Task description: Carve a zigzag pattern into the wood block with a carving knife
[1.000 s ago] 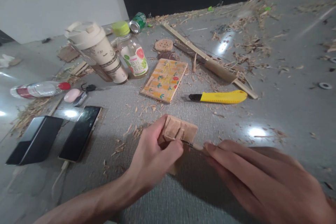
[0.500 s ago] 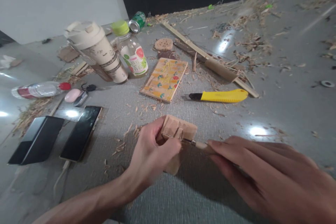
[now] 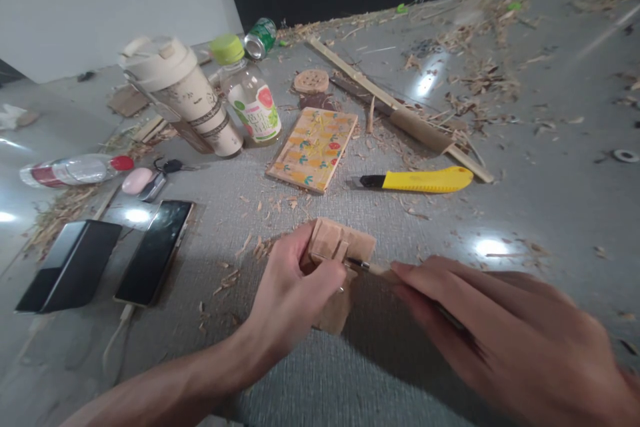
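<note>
My left hand [image 3: 290, 300] is closed around a small pale wooden block [image 3: 340, 247] with carved grooves, pressing it onto the grey mat near the front of the table. My right hand [image 3: 500, 340] grips a thin carving tool [image 3: 367, 267] with a wooden handle. Its dark metal tip touches the block's grooved face beside my left thumb. Loose wood chips [image 3: 250, 250] lie just left of the block.
A yellow utility knife [image 3: 420, 180] lies behind the block. Further back are a patterned board [image 3: 313, 150], a beige tumbler [image 3: 185, 97], a drink bottle [image 3: 247, 93], a green can [image 3: 260, 38] and bamboo strips [image 3: 400, 117]. Two phones [image 3: 153, 253] and keys [image 3: 165, 170] lie left.
The tool's tip has shifted slightly along the block's grooved face, and my right hand has drawn back a little to the right. My left hand keeps its hold.
</note>
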Demonstrator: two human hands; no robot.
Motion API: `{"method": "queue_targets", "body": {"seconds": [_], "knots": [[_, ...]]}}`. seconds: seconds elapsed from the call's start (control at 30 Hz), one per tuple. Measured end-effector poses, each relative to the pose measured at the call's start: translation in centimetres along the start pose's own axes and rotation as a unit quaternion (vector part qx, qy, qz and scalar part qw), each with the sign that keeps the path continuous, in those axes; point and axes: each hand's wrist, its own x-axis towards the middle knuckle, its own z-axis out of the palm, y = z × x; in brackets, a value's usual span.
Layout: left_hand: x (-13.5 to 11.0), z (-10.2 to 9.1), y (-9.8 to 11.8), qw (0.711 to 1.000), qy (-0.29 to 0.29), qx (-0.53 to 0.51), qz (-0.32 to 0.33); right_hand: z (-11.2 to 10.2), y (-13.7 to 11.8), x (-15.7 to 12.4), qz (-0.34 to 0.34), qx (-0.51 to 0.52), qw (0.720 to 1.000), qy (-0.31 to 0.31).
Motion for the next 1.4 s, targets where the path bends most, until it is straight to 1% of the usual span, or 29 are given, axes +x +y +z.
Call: {"method": "queue_targets", "body": {"seconds": [0.23, 0.5, 0.6, 0.7, 0.9, 1.07, 1.4], "knots": [[-0.17, 0.19, 0.00, 1.000, 0.003, 0.008, 0.012, 0.04, -0.63, 0.29, 0.025, 0.028, 0.999, 0.006], [-0.50, 0.02, -0.19, 1.000, -0.003, 0.017, 0.015, 0.07, -0.68, 0.24, 0.060, 0.073, 0.996, 0.007], [-0.51, 0.11, -0.41, 1.000, -0.009, 0.021, 0.017, 0.07, -0.71, 0.37, 0.054, 0.064, 0.996, 0.011], [-0.39, 0.24, -0.55, 0.999, -0.014, 0.028, 0.024, 0.07, -0.75, 0.47, 0.034, 0.049, 0.998, 0.013], [-0.15, 0.20, -0.53, 0.999, -0.038, 0.023, 0.029, 0.16, -0.27, 0.08, 0.002, 0.020, 1.000, -0.004], [-0.16, 0.30, -0.54, 0.999, -0.036, 0.017, 0.029, 0.05, -0.24, 0.05, 0.010, 0.031, 0.999, -0.008], [-0.12, 0.17, -0.52, 0.998, -0.053, 0.011, 0.029, 0.07, -0.16, -0.29, 0.016, 0.046, 0.999, -0.017]]}}
